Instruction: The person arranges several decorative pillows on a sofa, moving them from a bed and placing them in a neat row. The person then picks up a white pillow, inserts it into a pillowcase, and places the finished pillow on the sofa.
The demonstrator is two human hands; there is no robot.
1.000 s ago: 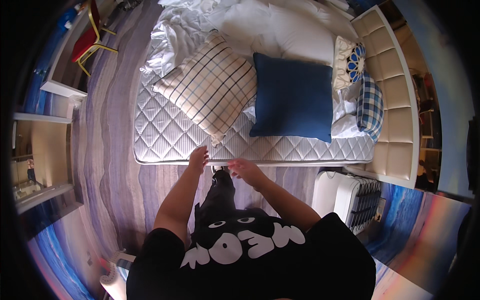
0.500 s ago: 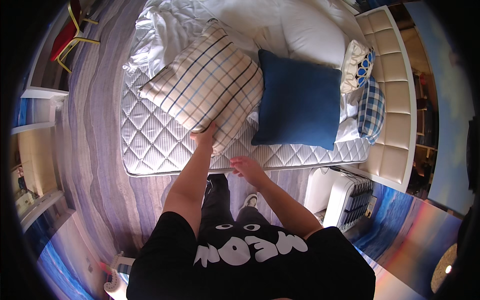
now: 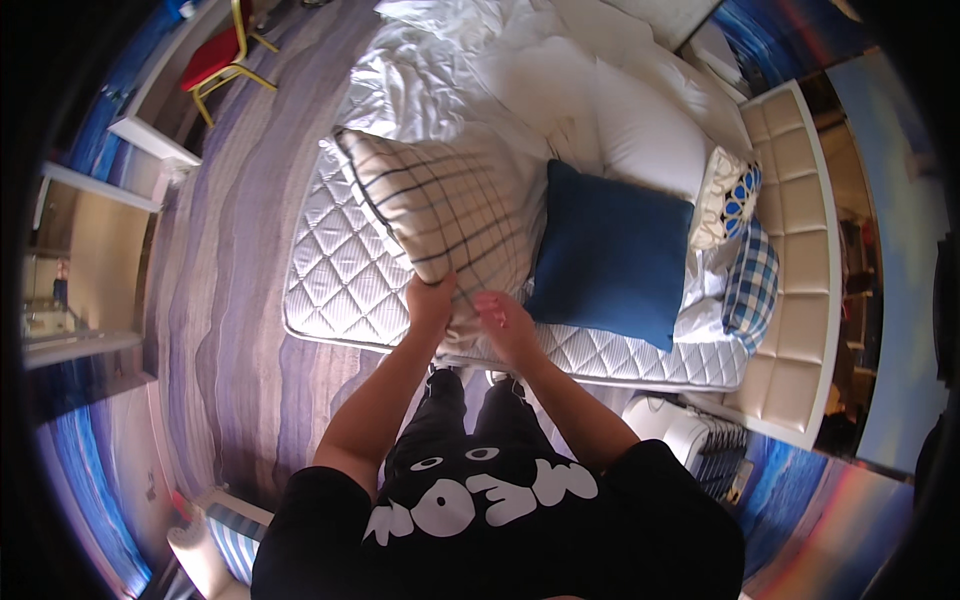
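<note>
A cream plaid cushion (image 3: pixel 465 205) with dark and light stripes is tilted up on its side at the near edge of the bed. My left hand (image 3: pixel 431 305) is closed on its lower left edge. Close against the cushion's lower right part is my right hand (image 3: pixel 508 328), its fingers slightly bent and apart, with no clear grip on the fabric. A plain dark blue cushion (image 3: pixel 615 250) lies flat just to the right. Underneath is the quilted white-and-grey mattress (image 3: pixel 340 270), bare along its near and left sides.
Rumpled white bedding (image 3: pixel 420 90) and white pillows (image 3: pixel 650 125) cover the far side. By the padded beige headboard (image 3: pixel 785 250) rest a patterned cushion (image 3: pixel 722 200) and a blue checked one (image 3: pixel 752 280). A white heater (image 3: pixel 700 435) stands near right; a red chair (image 3: pixel 215 60) stands far left.
The plaid cushion has been tipped up from lying flat, its far left corner raised. My right hand has come in beside it. The whole view has shifted and turned slightly.
</note>
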